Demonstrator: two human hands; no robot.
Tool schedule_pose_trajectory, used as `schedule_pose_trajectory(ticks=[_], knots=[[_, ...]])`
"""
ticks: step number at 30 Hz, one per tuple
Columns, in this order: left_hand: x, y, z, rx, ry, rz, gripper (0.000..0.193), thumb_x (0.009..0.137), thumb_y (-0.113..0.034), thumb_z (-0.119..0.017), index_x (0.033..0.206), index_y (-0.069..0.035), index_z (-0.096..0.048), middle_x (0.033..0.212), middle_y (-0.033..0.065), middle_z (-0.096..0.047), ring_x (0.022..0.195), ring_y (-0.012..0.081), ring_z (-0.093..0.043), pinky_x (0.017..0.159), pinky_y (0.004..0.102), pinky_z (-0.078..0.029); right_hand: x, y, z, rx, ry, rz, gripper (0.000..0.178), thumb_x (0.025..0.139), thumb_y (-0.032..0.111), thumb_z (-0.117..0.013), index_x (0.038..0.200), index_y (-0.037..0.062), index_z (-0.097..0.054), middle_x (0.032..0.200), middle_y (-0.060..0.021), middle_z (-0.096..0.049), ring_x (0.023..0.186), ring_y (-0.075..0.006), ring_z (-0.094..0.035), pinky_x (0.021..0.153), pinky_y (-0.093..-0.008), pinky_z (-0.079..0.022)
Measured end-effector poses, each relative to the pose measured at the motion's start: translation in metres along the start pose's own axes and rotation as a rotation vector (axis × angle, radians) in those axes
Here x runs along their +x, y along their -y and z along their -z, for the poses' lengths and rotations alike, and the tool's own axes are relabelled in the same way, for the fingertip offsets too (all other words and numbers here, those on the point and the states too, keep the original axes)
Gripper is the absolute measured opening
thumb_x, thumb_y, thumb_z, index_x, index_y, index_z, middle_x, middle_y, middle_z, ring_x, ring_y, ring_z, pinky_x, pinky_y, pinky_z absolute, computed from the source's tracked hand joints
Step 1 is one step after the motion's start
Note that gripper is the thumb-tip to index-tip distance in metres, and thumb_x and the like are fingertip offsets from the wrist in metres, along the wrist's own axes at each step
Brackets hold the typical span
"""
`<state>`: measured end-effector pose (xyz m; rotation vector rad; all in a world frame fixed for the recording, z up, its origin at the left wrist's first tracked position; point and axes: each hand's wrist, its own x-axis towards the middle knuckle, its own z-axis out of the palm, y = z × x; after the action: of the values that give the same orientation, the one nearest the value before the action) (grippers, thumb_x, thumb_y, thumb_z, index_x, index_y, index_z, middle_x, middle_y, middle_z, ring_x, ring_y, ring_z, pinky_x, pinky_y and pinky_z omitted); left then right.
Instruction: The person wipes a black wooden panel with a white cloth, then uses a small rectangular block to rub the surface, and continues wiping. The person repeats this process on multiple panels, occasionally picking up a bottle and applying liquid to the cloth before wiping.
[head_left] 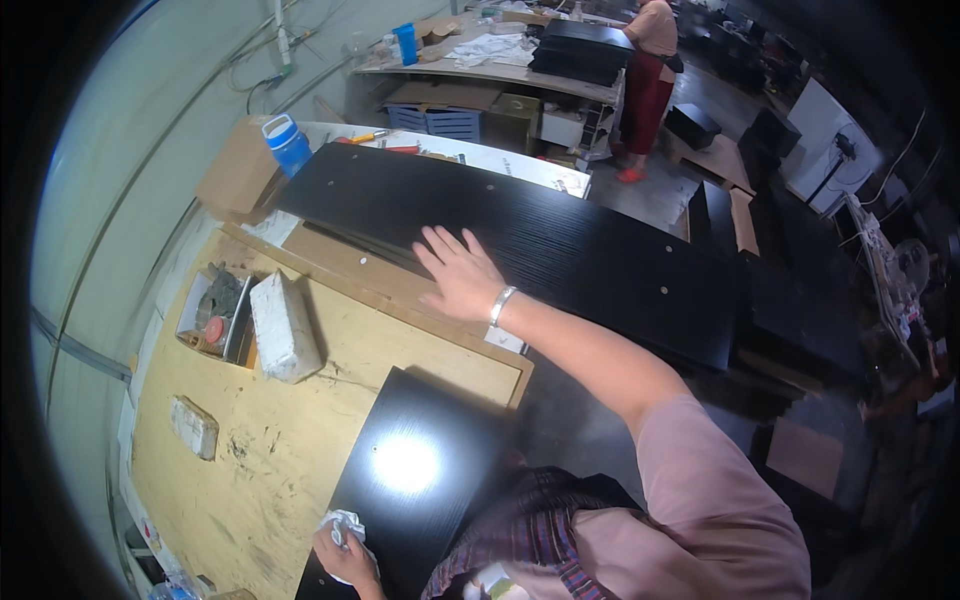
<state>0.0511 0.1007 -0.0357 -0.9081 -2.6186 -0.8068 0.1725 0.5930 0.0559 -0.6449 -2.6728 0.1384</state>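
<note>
My right hand (465, 278) is stretched out with its fingers spread, palm down, at the near edge of a long black wood-grain board (560, 240). I cannot tell whether it presses on the board. A silver bracelet (502, 306) circles that wrist. Down at the lower edge, my left hand (342, 560) is closed round a crumpled white cloth (345, 524). It rests at the left side of a second black board (400, 500), which shines with a bright reflection and lies close against my body.
The yellowish worktable (270, 430) carries a white block (284, 328), a smaller worn block (194, 428) and a small box of odds and ends (215, 312). A blue jug (287, 145) stands behind the long board. Another person (650, 80) stands at a far table beside stacked black boards (580, 52).
</note>
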Motion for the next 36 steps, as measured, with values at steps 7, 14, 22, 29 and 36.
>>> schedule_pose_trajectory(ticks=[7, 14, 22, 29, 36], knots=[[-0.001, 0.005, 0.001, 0.036, 0.013, 0.011, 0.019, 0.086, -0.007, -0.064, 0.105, 0.0, -0.065, 0.098, 0.0153, -0.062, 0.092, 0.037, -0.062, 0.081, 0.0431, -0.049, 0.006, -0.007, 0.014, 0.054, -0.156, -0.175, 0.075, 0.082, 0.035, -0.076, 0.142, -0.0008, -0.052, 0.157, -0.0189, -0.041, 0.151, -0.0321, -0.031, 0.123, -0.0537, -0.021], [-0.003, 0.009, -0.001, 0.055, -0.01, 0.017, 0.021, 0.084, -0.006, -0.064, 0.104, 0.0, -0.064, 0.097, 0.016, -0.061, 0.091, 0.0375, -0.061, 0.081, 0.043, -0.049, 0.028, 0.02, 0.015, 0.522, 0.506, -0.027, 0.037, 0.077, 0.031, -0.078, 0.105, 0.0072, -0.075, 0.132, -0.0165, -0.063, 0.112, -0.0286, -0.062, 0.097, -0.0429, -0.047], [0.006, -0.002, -0.005, 0.037, -0.007, -0.012, 0.018, 0.083, -0.007, -0.064, 0.101, -0.002, -0.065, 0.096, 0.0157, -0.061, 0.09, 0.0375, -0.062, 0.08, 0.0438, -0.05, 0.085, -0.074, -0.028, -0.045, -0.272, -0.415, 0.082, 0.081, 0.061, -0.066, 0.138, 0.0018, -0.058, 0.156, -0.0217, -0.038, 0.142, -0.0327, -0.036, 0.119, -0.0521, -0.027], [0.001, 0.004, -0.002, 0.052, -0.021, 0.008, 0.02, 0.08, -0.008, -0.065, 0.1, -0.002, -0.065, 0.095, 0.0156, -0.061, 0.089, 0.038, -0.062, 0.079, 0.0443, -0.05, 0.096, 0.077, -0.036, 0.885, 0.953, 0.317, 0.071, 0.088, 0.055, -0.067, 0.135, 0.0022, -0.062, 0.15, -0.0189, -0.05, 0.136, -0.0317, -0.05, 0.11, -0.0456, -0.043], [-0.008, 0.006, 0.009, 0.09, -0.04, 0.028, 0.022, 0.077, -0.01, -0.068, 0.098, -0.006, -0.066, 0.093, 0.0142, -0.06, 0.088, 0.0391, -0.06, 0.075, 0.047, -0.048, 0.075, 0.018, 0.026, 0.049, -0.066, -0.03, 0.064, 0.083, 0.04, -0.073, 0.133, 0.0027, -0.057, 0.139, -0.0199, -0.053, 0.129, -0.036, -0.05, 0.101, -0.0523, -0.043]])
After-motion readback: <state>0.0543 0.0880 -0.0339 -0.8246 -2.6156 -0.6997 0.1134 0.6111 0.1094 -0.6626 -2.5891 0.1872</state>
